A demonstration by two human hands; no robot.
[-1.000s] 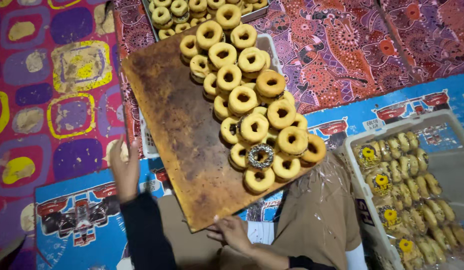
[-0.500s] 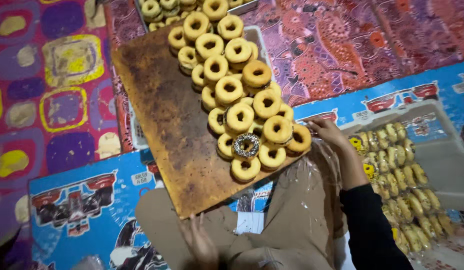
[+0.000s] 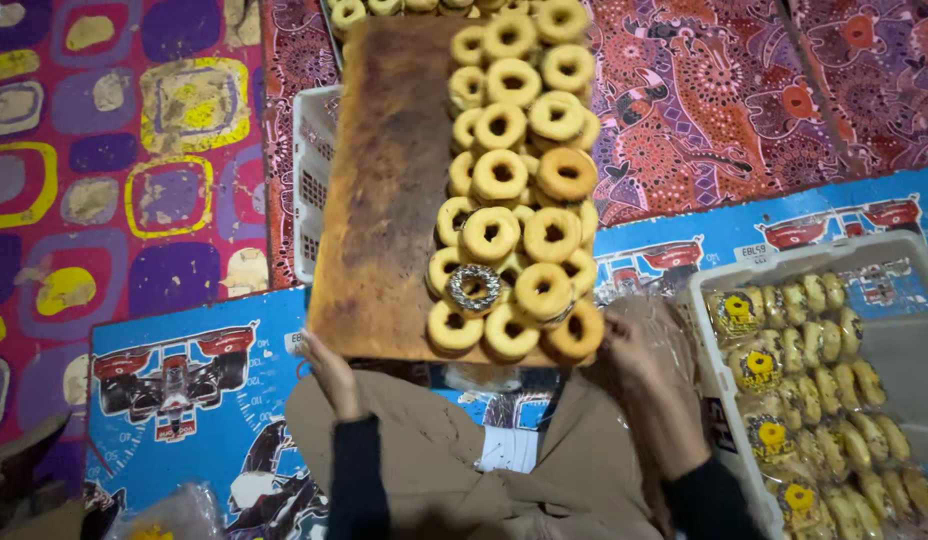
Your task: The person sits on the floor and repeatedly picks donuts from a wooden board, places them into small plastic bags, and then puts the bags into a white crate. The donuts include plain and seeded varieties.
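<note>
Floor: patterned mats [image 3: 104,190] in purple, red and yellow cover the ground, with a blue sheet printed with racing cars [image 3: 184,390] laid over them where the person sits.
Board: a long brown wooden board [image 3: 384,200] rests on the person's lap at its near end and runs away from them over a white crate [image 3: 309,180], which seems to prop it level.
Rings: golden ring-shaped pastries [image 3: 514,190] are piled along the board's right half, leaving the left half bare; one ring [image 3: 474,287] near the front looks dark and speckled.
Left hand: the left hand [image 3: 329,370] sits under the near left corner, fingers curled at the edge, apparently steadying it.
Right hand: the right hand [image 3: 634,360] is at the near right corner beside the nearest ring, fingers loosely spread; whether it pinches anything I cannot tell.
Lap: a tan cloth [image 3: 454,470] covers the knees.
Tray: a pale tray [image 3: 884,350] on the right holds bagged rings [image 3: 784,400].
</note>
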